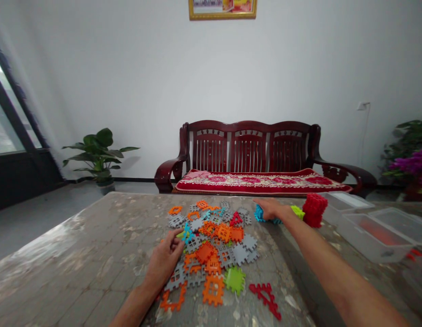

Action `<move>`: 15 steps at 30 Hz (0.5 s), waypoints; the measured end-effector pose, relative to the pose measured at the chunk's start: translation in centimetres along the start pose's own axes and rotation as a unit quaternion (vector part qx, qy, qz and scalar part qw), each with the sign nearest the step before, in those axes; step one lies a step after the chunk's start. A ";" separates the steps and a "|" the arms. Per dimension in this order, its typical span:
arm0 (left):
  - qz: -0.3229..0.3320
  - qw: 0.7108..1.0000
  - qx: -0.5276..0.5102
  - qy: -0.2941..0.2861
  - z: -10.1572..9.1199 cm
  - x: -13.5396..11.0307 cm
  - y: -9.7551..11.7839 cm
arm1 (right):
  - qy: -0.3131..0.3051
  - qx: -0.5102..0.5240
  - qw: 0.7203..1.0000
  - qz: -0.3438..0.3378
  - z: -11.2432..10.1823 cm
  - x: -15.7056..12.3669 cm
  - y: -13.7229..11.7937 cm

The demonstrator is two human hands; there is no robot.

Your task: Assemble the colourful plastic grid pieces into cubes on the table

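Observation:
My left hand rests at the left edge of a loose pile of toothed plastic building tiles, its fingers curled. Its fingertips meet a green tile and a light-blue triangular tile; what lies between them is hidden. Farther off to the right, my right hand is closed over a stack of blue tiles, partly covering it. Orange tiles and grey tiles make up most of the pile. A green square tile and a red triangular tile lie at its near side.
Beyond my right hand stand a yellow-green stack and a taller red stack. Clear plastic boxes sit at the table's right side. Across the patterned tabletop is a wooden bench; a potted plant stands left.

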State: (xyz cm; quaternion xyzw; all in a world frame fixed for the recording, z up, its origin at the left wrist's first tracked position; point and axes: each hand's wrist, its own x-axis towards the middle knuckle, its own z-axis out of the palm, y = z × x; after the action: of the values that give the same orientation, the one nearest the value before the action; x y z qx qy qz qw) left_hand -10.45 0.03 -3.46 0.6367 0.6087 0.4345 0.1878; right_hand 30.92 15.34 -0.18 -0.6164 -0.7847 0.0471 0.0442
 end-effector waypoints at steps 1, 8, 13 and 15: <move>0.001 1.000 0.000 0.000 0.0 0.0 0.0 | 0.000 -0.003 1.000 0.000 -0.1 0.0 0.0; 0.001 1.000 0.000 -0.004 0.1 0.0 -0.3 | -0.008 -0.007 1.000 -0.011 -0.3 -0.3 -0.9; -0.003 1.000 -0.002 -0.001 0.1 0.0 -0.3 | -0.016 -0.022 0.999 -0.027 -0.1 -0.4 -1.2; -0.003 1.000 0.000 -0.002 0.1 0.0 -0.2 | -0.020 -0.033 0.999 -0.024 -0.1 -0.5 -1.1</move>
State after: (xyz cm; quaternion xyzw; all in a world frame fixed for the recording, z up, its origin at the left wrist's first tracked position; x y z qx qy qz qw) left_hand -10.53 0.11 -3.63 0.6354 0.6106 0.4327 0.1903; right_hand 29.95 14.59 0.04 -0.5976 -0.8010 0.0325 0.0097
